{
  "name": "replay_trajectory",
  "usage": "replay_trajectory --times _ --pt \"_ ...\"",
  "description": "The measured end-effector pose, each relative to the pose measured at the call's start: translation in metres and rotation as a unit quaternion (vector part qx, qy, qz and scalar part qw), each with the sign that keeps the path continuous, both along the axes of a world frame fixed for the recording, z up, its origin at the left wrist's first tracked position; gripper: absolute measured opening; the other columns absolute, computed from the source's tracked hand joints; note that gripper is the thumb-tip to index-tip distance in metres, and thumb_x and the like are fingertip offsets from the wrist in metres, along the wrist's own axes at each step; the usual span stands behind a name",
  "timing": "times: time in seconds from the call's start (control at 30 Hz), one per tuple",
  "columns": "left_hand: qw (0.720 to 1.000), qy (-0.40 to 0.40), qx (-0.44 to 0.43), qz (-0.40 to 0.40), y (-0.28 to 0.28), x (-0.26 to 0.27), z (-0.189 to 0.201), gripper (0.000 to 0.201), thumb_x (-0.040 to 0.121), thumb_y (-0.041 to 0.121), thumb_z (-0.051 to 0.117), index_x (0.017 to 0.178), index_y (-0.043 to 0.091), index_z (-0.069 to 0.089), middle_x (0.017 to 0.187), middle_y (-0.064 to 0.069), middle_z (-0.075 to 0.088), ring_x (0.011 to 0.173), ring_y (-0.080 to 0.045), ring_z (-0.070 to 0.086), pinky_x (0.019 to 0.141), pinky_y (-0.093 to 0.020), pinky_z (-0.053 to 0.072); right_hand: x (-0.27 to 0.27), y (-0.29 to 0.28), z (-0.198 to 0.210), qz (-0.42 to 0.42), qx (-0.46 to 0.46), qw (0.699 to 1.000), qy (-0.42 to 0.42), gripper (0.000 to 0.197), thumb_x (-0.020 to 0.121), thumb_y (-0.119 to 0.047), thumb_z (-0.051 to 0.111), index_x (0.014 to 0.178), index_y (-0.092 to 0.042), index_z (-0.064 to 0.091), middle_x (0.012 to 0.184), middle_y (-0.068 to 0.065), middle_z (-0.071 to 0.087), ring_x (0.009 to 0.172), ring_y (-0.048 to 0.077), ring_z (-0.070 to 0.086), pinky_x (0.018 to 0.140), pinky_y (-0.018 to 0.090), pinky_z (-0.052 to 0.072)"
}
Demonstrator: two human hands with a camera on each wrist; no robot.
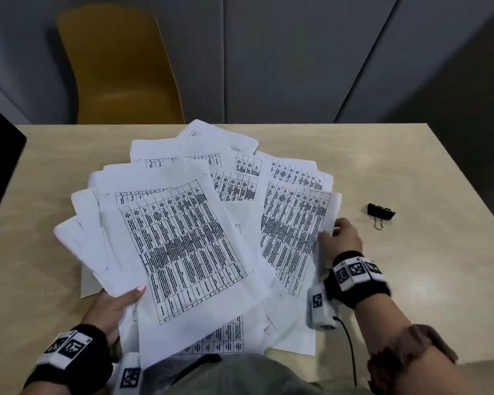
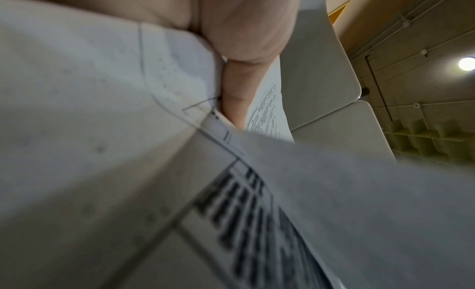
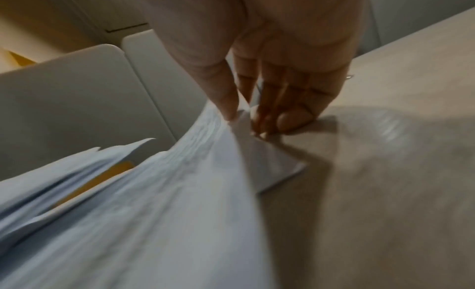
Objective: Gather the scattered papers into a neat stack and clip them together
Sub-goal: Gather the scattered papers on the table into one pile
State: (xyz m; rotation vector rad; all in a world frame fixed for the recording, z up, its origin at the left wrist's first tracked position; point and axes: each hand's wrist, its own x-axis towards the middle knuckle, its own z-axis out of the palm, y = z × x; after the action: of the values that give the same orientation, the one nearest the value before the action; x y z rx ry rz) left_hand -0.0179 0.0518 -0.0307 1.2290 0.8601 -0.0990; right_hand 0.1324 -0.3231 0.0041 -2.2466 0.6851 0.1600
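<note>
Head view: fanned papers [image 1: 183,232] lie on the counter [image 1: 411,172]; left hand [image 1: 111,306] pinches their near edge, right hand [image 1: 344,238] pinches the right edge; binder clip [image 1: 380,211] lies apart.

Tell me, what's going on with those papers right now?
Left hand grips fanned papers at near edge; right hand pinches their right edge. Papers unstacked. Clip lies untouched on table. Nothing in the way.

Matt white paper sheets [image 1: 183,246] (creased), smooth pale wood-look table [image 1: 411,155]
</note>
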Motion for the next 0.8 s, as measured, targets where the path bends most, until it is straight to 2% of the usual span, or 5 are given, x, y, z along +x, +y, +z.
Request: replay_trajectory --times 0.1,0.23,0.4,0.63,0.8 --pt "1.0 -0.01 -0.007 0.0 -0.003 -0.001 0.003 0.038 0.085 -0.008 0.051 0.123 -0.004 0.051 0.116 -0.019 0.062 0.117 -0.035 0.052 0.107 -0.05 0.032 -0.009 0.023 0.004 -0.038 0.055 0.998 0.021 0.059 0.073 -0.015 0.074 0.121 -0.009 0.04 0.116 0.017 0.053 0.086 0.027 0.052 0.077 0.034 0.046" --pt "1.0 -0.018 -0.004 -0.006 -0.005 -0.001 0.005 0.04 0.085 -0.008 0.052 0.125 -0.005 0.049 0.126 -0.024 0.056 0.111 -0.032 0.055 0.106 -0.045 0.033 -0.025 0.043 0.0 -0.096 0.137 0.986 0.006 0.058 0.07 -0.007 0.075 0.114 -0.012 0.036 0.101 0.013 0.058 0.082 0.028 0.057 0.075 0.035 0.05" --pt "1.0 -0.022 0.013 -0.002 -0.009 -0.001 0.008 0.037 0.086 -0.01 0.05 0.123 -0.01 0.049 0.058 0.007 0.071 0.058 -0.013 0.068 0.077 -0.034 0.051 -0.044 0.05 -0.007 -0.11 0.292 0.95 0.013 0.035 0.072 0.003 0.072 0.102 -0.003 0.056 0.092 0.014 0.065 0.078 0.027 0.063 0.071 0.035 0.053" --pt "1.0 -0.017 0.002 -0.001 -0.006 0.001 0.003 0.035 0.085 -0.011 0.051 0.12 -0.012 0.05 0.054 0.01 0.069 0.057 -0.014 0.065 0.1 -0.043 0.037 -0.058 0.043 -0.026 -0.094 0.17 0.981 0.0 0.035 0.08 -0.012 0.066 0.113 -0.003 0.059 0.087 0.017 0.068 0.07 0.026 0.061 0.071 0.037 0.055" --pt "1.0 -0.023 0.009 -0.011 -0.002 0.001 -0.003 0.036 0.085 -0.012 0.05 0.12 -0.005 0.051 0.058 0.01 0.071 0.058 -0.009 0.068 0.104 -0.047 0.035 -0.064 0.026 -0.016 -0.073 0.341 0.937 0.03 0.055 0.065 -0.012 0.081 0.111 -0.005 0.052 0.092 0.009 0.069 0.086 0.029 0.063 0.085 0.048 0.054"
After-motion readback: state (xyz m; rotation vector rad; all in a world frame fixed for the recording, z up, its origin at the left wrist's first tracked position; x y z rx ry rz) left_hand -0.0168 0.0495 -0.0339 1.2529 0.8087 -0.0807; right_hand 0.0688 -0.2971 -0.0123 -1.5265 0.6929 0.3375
